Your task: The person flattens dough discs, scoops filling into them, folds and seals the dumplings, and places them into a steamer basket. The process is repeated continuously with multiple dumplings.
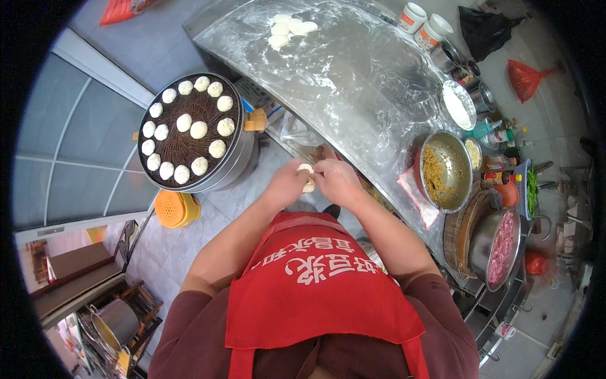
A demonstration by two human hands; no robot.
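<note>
In front of my red apron (326, 303), both hands meet around a small piece of filled-looking dough (307, 185), a bun whose inside I cannot see. My left hand (286, 182) cups it from the left. With its fingertips, my right hand (340, 181) pinches the dough's edge. Left of my hands stands a round metal steamer with a dark woven liner (182, 148); several pleated buns (217, 148) ring it, with a few nearer the middle. Flat dough rounds (278, 41) lie grouped at the far end of the floured steel worktable (326, 90).
On the table's right stand a steel bowl of yellowish-brown filling (435, 177), a bowl of white flour (458, 105) and white tubs (412, 18). Nearer me is a steel pot of pink minced meat (503, 248). A yellow plastic stool (175, 209) is below the steamer.
</note>
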